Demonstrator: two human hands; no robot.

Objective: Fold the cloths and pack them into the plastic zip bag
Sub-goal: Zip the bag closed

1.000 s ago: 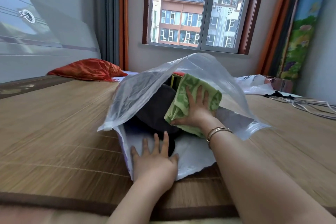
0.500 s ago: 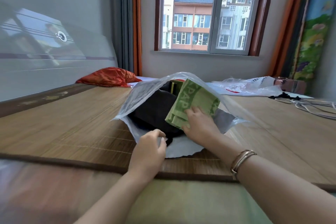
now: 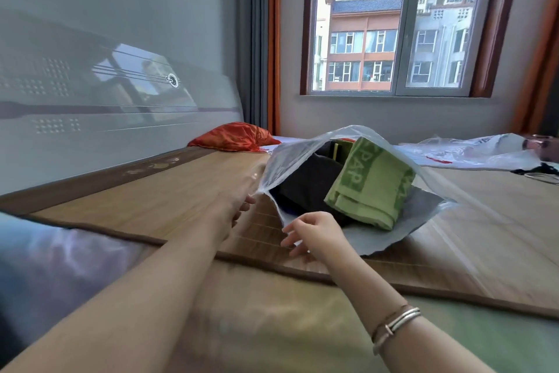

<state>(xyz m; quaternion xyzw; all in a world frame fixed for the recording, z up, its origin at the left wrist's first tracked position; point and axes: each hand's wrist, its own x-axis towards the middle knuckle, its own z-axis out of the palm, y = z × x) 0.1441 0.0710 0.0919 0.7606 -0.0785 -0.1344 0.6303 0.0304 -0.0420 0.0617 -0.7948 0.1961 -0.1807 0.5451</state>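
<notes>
The clear plastic zip bag (image 3: 290, 161) lies on the bamboo mat with its mouth open toward me. A folded green towel (image 3: 372, 185) rests in the mouth on top of dark folded cloths (image 3: 308, 185), and neither hand touches it. My left hand (image 3: 236, 206) is motion-blurred, with its fingertips reaching to the bag's left mouth corner. My right hand (image 3: 311, 232) hovers over the bag's lower lip with loosely spread fingers. I cannot tell whether it touches the plastic.
A red cushion (image 3: 233, 138) lies at the back by the grey headboard. Another crumpled plastic bag (image 3: 472, 154) and dark cables (image 3: 541, 173) sit at the far right. The bamboo mat (image 3: 151, 191) ends in a brown border close to me.
My right hand has let go of the green towel and drawn back to the bag's front lip. My left hand moved left to the bag's corner. The view pulled back.
</notes>
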